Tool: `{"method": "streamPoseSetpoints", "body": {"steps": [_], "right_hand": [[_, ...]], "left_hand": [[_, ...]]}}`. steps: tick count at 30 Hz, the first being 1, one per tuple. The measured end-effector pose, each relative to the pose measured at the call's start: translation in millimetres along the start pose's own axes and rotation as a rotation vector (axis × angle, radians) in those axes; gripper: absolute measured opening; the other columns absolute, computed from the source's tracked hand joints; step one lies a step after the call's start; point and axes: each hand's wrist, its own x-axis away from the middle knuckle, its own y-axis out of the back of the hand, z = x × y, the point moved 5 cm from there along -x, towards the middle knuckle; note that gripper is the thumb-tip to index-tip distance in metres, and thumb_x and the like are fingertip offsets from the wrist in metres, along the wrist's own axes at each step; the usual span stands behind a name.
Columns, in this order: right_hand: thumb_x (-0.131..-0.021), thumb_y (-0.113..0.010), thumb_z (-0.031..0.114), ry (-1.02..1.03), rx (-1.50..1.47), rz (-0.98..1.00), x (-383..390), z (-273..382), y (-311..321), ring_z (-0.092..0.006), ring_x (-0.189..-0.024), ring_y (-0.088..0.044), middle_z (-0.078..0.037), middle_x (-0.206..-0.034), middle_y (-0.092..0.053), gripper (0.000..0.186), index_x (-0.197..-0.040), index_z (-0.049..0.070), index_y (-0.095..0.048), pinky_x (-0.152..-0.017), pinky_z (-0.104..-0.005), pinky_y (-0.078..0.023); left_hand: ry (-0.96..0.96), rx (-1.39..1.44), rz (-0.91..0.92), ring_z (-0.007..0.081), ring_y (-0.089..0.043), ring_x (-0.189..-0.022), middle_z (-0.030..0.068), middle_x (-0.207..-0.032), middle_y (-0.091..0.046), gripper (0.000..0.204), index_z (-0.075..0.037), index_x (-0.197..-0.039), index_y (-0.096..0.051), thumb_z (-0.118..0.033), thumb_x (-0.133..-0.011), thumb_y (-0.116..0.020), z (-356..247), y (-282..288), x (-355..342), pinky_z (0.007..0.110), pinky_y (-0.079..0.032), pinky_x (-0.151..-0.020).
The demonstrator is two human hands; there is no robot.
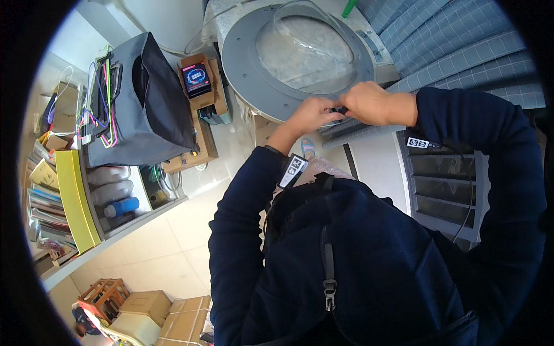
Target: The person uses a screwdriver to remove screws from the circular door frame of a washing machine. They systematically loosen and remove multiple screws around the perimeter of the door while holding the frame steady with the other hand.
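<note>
1. Both hands met at the lower rim of the open washing machine door (248, 69), a grey ring with a clear domed window.
2. Left hand (314, 112) and right hand (369, 102) were pressed together, fingers pinched on a small dark object (340, 109); what it was could not be made out.
3. Whether each hand gripped it fully could not be told, as the fingers covered most of it.
4. A square black-and-white tag (294, 168) sat on the left wrist; a similar flat white tag (418, 142) sat on the right sleeve.
5. A small brown cardboard box (203, 86) beside the door held a dark package with a pink and blue printed face (197, 79).
6. A grey fabric bag (138, 104) with coloured cords stood on the shelf to the left.
7. A blue bottle (122, 206) lay on the lower shelf; a yellow panel (75, 196) stood next to stacked books.
8. Taped brown cartons (184, 320) and an orange crate (104, 295) sat on the floor, cut off by the rim.
9. The person's dark jacket hid the floor below the hands.
</note>
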Motion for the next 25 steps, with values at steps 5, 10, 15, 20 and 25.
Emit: {"method": "streamPoseSetpoints", "body": {"steps": [5,10,15,20,25], "right_hand": [[-0.088,-0.061,0.025,0.209,0.155,-0.146,1.6,18.4,4.8,-0.0360,-0.088,-0.066,-0.017,-0.081,-0.068,0.027,-0.103,0.003,-0.057,-0.069,-0.0473,-0.051],[-0.090,-0.058,0.035,-0.189,-0.086,0.105,5.4,-8.5,20.2,-0.0389,-0.085,-0.066,-0.021,-0.084,-0.067,0.038,-0.091,-0.002,-0.064,-0.070,-0.0477,-0.051],[-0.089,-0.060,0.036,-0.215,-0.179,0.117,-1.5,-11.5,15.8,-0.0413,-0.084,-0.065,-0.024,-0.082,-0.067,0.040,-0.080,-0.003,-0.068,-0.072,-0.0472,-0.052],[-0.083,-0.066,0.022,-0.063,-0.136,-0.083,5.1,-6.4,9.6,-0.0402,-0.083,-0.065,-0.020,-0.082,-0.067,0.023,-0.088,0.000,-0.063,-0.071,-0.0485,-0.051],[-0.075,-0.067,0.010,0.031,-0.064,-0.132,2.1,-5.0,-4.0,-0.0381,-0.086,-0.066,-0.017,-0.092,-0.069,0.039,-0.114,0.009,-0.058,-0.073,-0.0461,-0.052]], "left_hand": [[-0.122,0.114,0.036,0.0188,-0.063,-0.074,0.0132,-0.079,-0.067,0.027,-0.006,-0.096,-0.071,-0.027,-0.079,-0.074,-1.9,-8.3,-4.4,0.032,-0.049,-0.070],[-0.117,-0.131,-0.076,0.0188,-0.057,-0.065,0.0120,-0.071,-0.064,0.028,-0.005,-0.095,-0.071,-0.027,-0.078,-0.075,-11.6,-6.9,-10.4,0.032,-0.047,-0.064],[-0.054,-0.071,-0.093,0.0264,-0.055,-0.058,0.0146,-0.068,-0.061,0.028,-0.007,-0.097,-0.071,-0.030,-0.080,-0.072,-12.6,-4.2,-7.3,0.034,-0.044,-0.058],[-0.130,0.120,0.022,0.0161,-0.051,-0.063,0.0093,-0.070,-0.062,0.028,-0.002,-0.103,-0.068,-0.024,-0.085,-0.069,-5.7,1.3,-2.9,0.031,-0.044,-0.061],[-0.195,0.066,0.052,0.0134,-0.057,-0.075,0.0112,-0.081,-0.067,0.029,-0.001,-0.106,-0.067,-0.022,-0.087,-0.069,-4.7,-3.7,-5.5,0.029,-0.047,-0.071]]}}
